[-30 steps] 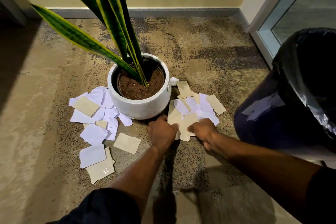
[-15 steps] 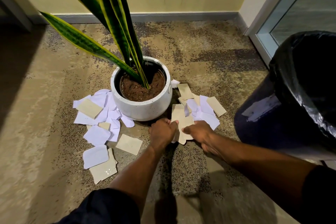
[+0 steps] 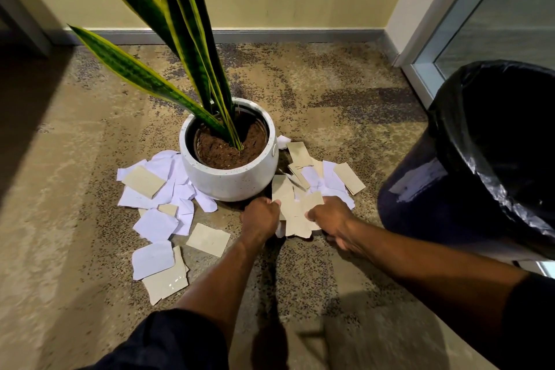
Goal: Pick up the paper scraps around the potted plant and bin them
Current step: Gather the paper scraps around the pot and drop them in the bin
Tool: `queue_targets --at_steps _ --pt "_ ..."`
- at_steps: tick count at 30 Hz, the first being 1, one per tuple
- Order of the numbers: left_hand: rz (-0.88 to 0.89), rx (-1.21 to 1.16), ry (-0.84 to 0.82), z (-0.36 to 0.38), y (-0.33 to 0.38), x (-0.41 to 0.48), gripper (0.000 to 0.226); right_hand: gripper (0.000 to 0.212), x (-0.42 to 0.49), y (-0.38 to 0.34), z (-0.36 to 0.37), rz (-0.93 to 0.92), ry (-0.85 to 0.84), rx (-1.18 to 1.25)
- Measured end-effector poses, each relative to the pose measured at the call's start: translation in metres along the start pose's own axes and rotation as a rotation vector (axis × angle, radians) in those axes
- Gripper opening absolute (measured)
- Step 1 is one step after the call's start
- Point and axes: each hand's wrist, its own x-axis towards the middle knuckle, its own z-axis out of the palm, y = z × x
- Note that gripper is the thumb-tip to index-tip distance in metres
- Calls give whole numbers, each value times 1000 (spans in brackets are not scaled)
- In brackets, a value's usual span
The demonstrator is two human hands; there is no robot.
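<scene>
A white speckled pot (image 3: 231,180) with a tall striped plant stands on the carpet. White and tan paper scraps lie on both sides of it: a large spread at the left (image 3: 156,213) and a smaller pile at the right (image 3: 327,177). Just in front of the pot, my left hand (image 3: 259,216) and my right hand (image 3: 330,216) both grip a bunch of tan scraps (image 3: 292,210) held between them. A dark bin (image 3: 420,195) lined with a black bag stands at the right, close to my right forearm.
A yellow wall with a grey skirting board (image 3: 300,36) runs behind the pot. A glass door with a white frame (image 3: 420,75) is at the far right, behind the bin. Long plant leaves (image 3: 144,78) reach out to the left over the carpet.
Both hands have drawn closer together on the tan scraps, and the bunch now stands more upright between them. The view has tilted up slightly.
</scene>
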Motion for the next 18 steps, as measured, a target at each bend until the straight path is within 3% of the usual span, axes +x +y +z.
queue_targets --at_steps 5,11,18 --pt "86 15 -24 -8 -5 -7 31 26 -20 -9 -8 -68 43 -61" --pt "173 -15 6 -11 13 -32 34 28 -47 -37 -24 -286 269 -430" --pt "329 -163 158 -40 94 -66 28 31 -97 -94 -57 -655 542 -356"
